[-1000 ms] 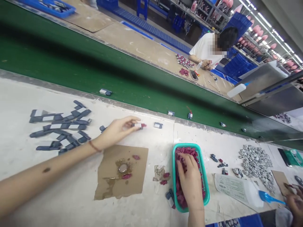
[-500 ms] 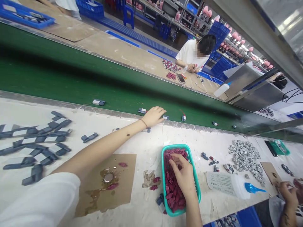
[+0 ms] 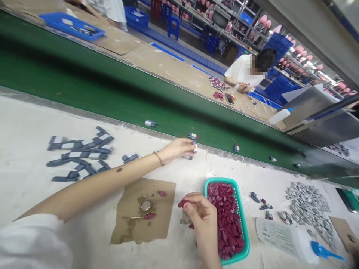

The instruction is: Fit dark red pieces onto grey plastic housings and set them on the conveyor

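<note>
Over the conveyor's near edge, my left hand (image 3: 176,151) is closed on a small grey-and-white plastic part (image 3: 195,147). Another grey part lies just under its fingers, mostly hidden. My right hand (image 3: 202,218) pinches a small maroon plastic piece (image 3: 183,203) between thumb and fingers, left of the basket. The green plastic basket (image 3: 244,228) is full of similar maroon pieces. Left of that hand lies a brown cardboard sheet (image 3: 120,224) with wet, glue-like smears, a round metal cap (image 3: 146,206) and two maroon pieces.
Grey-and-white parts (image 3: 81,155) lie grouped at left. The green conveyor belt (image 3: 126,93) carries several spaced parts. A white bottle with a blue nozzle (image 3: 288,237) lies right of the basket, near a pile of small grey pieces (image 3: 307,203). A co-worker (image 3: 244,71) sits across the belt.
My right hand has left the basket, moving left with a maroon piece in its pinch. My left hand has closed on a grey-and-white part. The view has shifted, moving the scene rightward.
</note>
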{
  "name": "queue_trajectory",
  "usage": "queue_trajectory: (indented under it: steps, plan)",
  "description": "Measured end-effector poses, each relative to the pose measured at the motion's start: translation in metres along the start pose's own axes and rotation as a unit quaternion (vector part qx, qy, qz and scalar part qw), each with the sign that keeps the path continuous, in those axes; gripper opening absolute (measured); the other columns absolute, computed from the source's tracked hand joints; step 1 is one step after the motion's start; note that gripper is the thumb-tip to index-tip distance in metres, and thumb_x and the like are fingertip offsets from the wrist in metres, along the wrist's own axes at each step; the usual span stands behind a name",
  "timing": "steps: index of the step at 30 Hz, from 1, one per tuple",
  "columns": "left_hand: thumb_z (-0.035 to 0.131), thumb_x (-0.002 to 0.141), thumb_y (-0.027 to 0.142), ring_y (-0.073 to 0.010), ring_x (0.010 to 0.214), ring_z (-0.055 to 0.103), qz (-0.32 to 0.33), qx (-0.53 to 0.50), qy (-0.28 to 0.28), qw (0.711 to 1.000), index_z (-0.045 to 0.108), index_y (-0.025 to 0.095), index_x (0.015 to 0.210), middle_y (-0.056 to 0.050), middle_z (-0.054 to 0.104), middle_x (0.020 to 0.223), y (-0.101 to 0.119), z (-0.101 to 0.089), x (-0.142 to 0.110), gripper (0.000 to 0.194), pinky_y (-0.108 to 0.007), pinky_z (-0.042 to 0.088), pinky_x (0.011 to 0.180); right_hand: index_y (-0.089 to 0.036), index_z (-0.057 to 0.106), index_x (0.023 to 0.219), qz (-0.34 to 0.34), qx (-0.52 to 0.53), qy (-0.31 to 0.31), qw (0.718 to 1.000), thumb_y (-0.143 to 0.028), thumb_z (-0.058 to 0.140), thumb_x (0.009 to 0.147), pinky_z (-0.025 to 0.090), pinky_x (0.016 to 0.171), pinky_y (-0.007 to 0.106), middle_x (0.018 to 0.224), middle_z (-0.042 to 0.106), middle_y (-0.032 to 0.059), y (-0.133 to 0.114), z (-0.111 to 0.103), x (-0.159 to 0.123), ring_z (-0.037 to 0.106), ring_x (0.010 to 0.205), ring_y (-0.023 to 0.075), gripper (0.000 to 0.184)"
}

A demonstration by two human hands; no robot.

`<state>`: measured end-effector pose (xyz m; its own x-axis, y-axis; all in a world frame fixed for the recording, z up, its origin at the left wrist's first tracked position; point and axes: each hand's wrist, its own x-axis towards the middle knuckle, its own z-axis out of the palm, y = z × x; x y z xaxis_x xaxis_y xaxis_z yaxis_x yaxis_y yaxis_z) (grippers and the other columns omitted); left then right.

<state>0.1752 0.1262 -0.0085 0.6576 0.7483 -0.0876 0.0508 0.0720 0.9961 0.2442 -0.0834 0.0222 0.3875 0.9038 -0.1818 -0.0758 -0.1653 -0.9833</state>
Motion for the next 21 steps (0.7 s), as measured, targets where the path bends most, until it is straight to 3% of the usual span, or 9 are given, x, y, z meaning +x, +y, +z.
queue_trajectory:
  steps: [3,5,7,9,13,15,18,21]
  plan:
    - [0.066,0.084,0.041,-0.0215,0.082,0.072,-0.052,-0.082,0.004,0.995,0.057,0.015,0.084,-0.006,0.068,0.082,0.000,-0.034,-0.059,0.027,-0.032,0.058,0.072,-0.020,0.072,0.079,0.026,0.008,-0.042,0.999,-0.042,0.076,0.073,0.056,0.068,0.031,0.075,0.074,0.0055,0.014,0.026,0.006,0.068,0.071,0.0195,0.023]
    - [0.074,0.076,0.043,-0.0184,0.073,0.072,-0.122,-0.158,0.029,0.979,0.056,0.016,0.080,-0.003,0.066,0.075,-0.001,-0.051,-0.094,0.033,-0.024,0.054,0.061,-0.020,0.070,0.079,0.040,0.026,-0.067,0.997,-0.046,0.075,0.074,0.055,0.070,0.031,0.076,0.073,0.0058,0.023,0.041,0.010,0.068,0.074,0.0198,0.027]
    - [0.079,0.070,0.041,-0.0152,0.067,0.070,-0.191,-0.228,0.067,0.952,0.057,0.017,0.080,0.000,0.066,0.074,-0.004,-0.064,-0.122,0.035,-0.018,0.048,0.052,-0.020,0.068,0.080,0.050,0.040,-0.091,0.994,-0.050,0.071,0.077,0.054,0.068,0.030,0.073,0.071,0.0045,0.029,0.052,0.013,0.066,0.071,0.0188,0.030]
    - [0.081,0.069,0.040,-0.0142,0.065,0.068,-0.215,-0.252,0.106,0.938,0.058,0.017,0.079,-0.001,0.067,0.076,-0.007,-0.072,-0.143,0.034,-0.018,0.045,0.050,-0.020,0.067,0.084,0.051,0.024,-0.097,0.994,-0.053,0.066,0.080,0.052,0.063,0.028,0.069,0.067,0.0024,0.034,0.059,0.014,0.062,0.065,0.0168,0.033]
    - [0.079,0.068,0.048,-0.0162,0.067,0.067,-0.191,-0.221,0.172,0.941,0.060,0.017,0.082,-0.003,0.069,0.081,-0.014,-0.076,-0.171,0.039,-0.023,0.048,0.055,-0.020,0.069,0.096,0.023,-0.080,-0.052,0.995,-0.051,0.058,0.086,0.046,0.057,0.025,0.067,0.060,-0.0002,0.040,0.061,0.014,0.055,0.062,0.0147,0.034]
    - [0.078,0.067,0.052,-0.0185,0.072,0.068,-0.185,-0.201,0.192,0.943,0.062,0.018,0.089,-0.003,0.069,0.086,-0.016,-0.074,-0.179,0.043,-0.025,0.050,0.059,-0.020,0.069,0.092,0.012,-0.107,-0.038,0.993,-0.048,0.059,0.086,0.045,0.057,0.024,0.067,0.059,-0.0005,0.043,0.060,0.013,0.055,0.062,0.0145,0.030]
    - [0.078,0.066,0.052,-0.0240,0.083,0.070,-0.184,-0.205,0.187,0.943,0.062,0.020,0.097,-0.004,0.070,0.089,-0.020,-0.071,-0.185,0.047,-0.030,0.053,0.069,-0.019,0.069,0.079,0.029,-0.110,-0.050,0.992,-0.047,0.062,0.083,0.042,0.052,0.024,0.062,0.058,-0.0007,0.047,0.059,0.014,0.052,0.056,0.0133,0.029]
    - [0.080,0.064,0.047,-0.0241,0.084,0.069,-0.176,-0.216,0.153,0.948,0.062,0.020,0.091,-0.004,0.070,0.088,-0.025,-0.069,-0.185,0.042,-0.031,0.053,0.071,-0.018,0.071,0.085,0.059,-0.084,-0.096,0.990,-0.046,0.066,0.080,0.043,0.049,0.024,0.060,0.059,-0.0011,0.047,0.061,0.014,0.052,0.050,0.0124,0.029]
